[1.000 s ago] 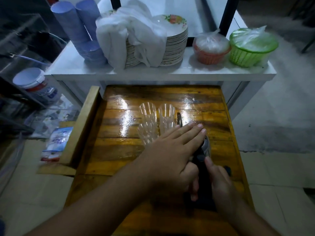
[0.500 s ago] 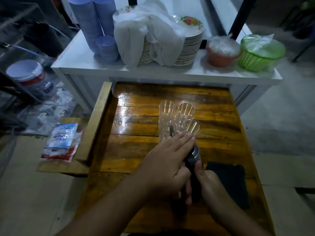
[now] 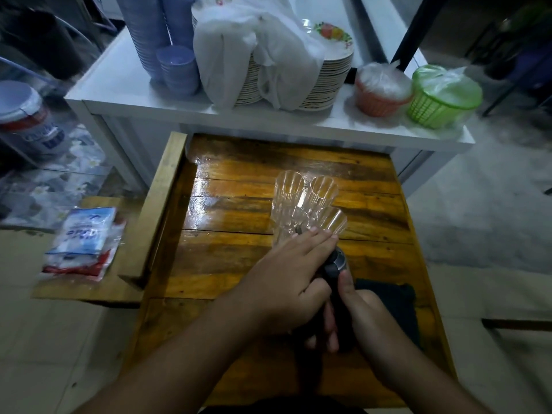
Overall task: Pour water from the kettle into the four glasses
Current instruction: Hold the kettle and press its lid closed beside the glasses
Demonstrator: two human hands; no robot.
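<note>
Pouring looks underway: the right hand (image 3: 355, 306) grips the kettle (image 3: 336, 271) handle, the left hand (image 3: 286, 282) lies flat on its lid, spout towards the four glasses (image 3: 307, 207) at 12 o'clock; next, tilt steadily

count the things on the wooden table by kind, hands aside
clear ribbed plastic glasses: 4
dark kettle with a grey metal band: 1
black folded cloth: 1
total: 6
</note>
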